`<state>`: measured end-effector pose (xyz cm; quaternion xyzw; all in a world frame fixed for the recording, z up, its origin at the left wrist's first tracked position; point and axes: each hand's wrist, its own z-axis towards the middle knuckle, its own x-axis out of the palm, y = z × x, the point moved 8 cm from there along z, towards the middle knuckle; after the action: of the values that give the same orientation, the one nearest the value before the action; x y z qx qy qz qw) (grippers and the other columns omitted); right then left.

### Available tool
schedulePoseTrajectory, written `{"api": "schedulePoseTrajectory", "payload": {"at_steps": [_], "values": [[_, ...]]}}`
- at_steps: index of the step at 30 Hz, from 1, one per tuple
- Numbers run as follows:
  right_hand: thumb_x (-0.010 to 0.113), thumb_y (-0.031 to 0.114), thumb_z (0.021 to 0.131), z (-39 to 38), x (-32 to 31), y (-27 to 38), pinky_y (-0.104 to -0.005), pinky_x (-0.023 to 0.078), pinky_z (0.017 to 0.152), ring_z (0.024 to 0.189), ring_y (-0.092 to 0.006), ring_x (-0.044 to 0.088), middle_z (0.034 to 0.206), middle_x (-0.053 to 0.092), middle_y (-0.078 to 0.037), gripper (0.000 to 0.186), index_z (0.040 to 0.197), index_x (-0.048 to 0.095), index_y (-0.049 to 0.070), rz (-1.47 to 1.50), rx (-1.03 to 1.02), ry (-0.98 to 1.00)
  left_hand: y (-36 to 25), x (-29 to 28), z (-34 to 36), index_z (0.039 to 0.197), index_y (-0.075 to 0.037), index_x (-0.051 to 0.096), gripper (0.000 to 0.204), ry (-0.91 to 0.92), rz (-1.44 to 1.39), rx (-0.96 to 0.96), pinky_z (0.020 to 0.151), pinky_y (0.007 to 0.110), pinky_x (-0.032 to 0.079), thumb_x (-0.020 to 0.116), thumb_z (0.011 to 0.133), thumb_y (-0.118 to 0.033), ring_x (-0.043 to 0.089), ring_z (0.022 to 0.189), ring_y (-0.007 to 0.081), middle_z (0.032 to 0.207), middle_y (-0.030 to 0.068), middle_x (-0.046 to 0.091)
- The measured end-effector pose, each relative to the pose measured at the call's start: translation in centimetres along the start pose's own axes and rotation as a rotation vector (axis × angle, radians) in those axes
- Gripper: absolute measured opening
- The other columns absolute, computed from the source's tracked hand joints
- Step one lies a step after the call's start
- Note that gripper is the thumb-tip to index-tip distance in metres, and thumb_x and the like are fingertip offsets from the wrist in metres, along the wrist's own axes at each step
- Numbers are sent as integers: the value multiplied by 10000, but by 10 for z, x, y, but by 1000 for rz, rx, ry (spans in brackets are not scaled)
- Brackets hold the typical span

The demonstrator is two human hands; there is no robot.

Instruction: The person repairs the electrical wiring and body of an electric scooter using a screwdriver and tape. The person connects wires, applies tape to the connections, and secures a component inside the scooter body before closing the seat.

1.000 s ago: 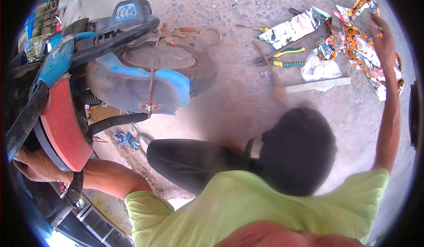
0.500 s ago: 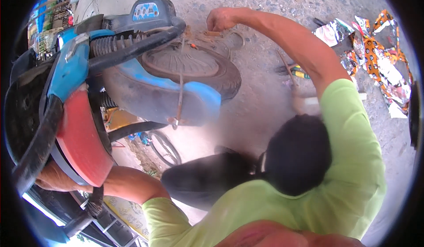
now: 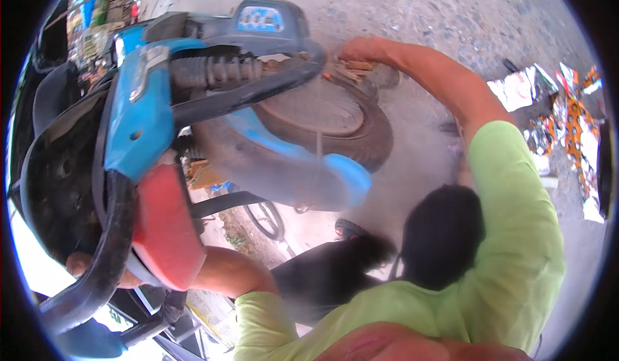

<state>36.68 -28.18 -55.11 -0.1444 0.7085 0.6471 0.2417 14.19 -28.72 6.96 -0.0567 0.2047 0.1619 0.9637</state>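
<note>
A blue, black and red scooter or electric bike (image 3: 138,122) fills the left side. My left hand (image 3: 78,264) reaches behind its red panel (image 3: 166,222), next to a thick black tube (image 3: 116,245); most of its fingers are hidden. My right hand (image 3: 361,50) stretches out to the far side of the wheel (image 3: 380,135), its fingers curled down beside small brown pieces (image 3: 361,66). What it holds, if anything, I cannot make out. A dusty grey and blue mudguard (image 3: 348,174) covers the wheel's near edge.
A ribbed spring sleeve (image 3: 213,70) lies along the vehicle, below a grey panel with a blue face (image 3: 261,19). Torn silver and orange patterned sheets (image 3: 574,125) lie on the ground at right. A round black ring (image 3: 267,219) rests on the ground beyond my legs (image 3: 322,270).
The vehicle, wheel and mudguard now appear further right in the view. My right hand also shows further right and slightly lower, still by the wheel. My left hand stays behind the red panel.
</note>
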Motion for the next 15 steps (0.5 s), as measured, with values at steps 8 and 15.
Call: {"api": "schedulePoseTrajectory", "payload": {"at_steps": [8, 15], "values": [[748, 256, 804, 12, 17, -31, -451, 538, 753, 863, -302, 712, 963, 751, -144, 275, 1015, 743, 80, -94, -107, -142, -1, 5, -1, 1239, -15, 604, 388, 29, -129, 101, 917, 398, 515, 708, 933, -231, 646, 978, 232, 1118, 101, 669], [672, 210, 886, -56, -59, -18, -366, 512, 651, 778, -193, 660, 893, 688, -89, 177, 963, 675, 51, 557, 157, -474, 10, 10, -4, 1206, 7, 581, 380, 90, -446, -109, 875, 374, 528, 744, 903, -153, 635, 958, 216, 1103, 95, 651]]}}
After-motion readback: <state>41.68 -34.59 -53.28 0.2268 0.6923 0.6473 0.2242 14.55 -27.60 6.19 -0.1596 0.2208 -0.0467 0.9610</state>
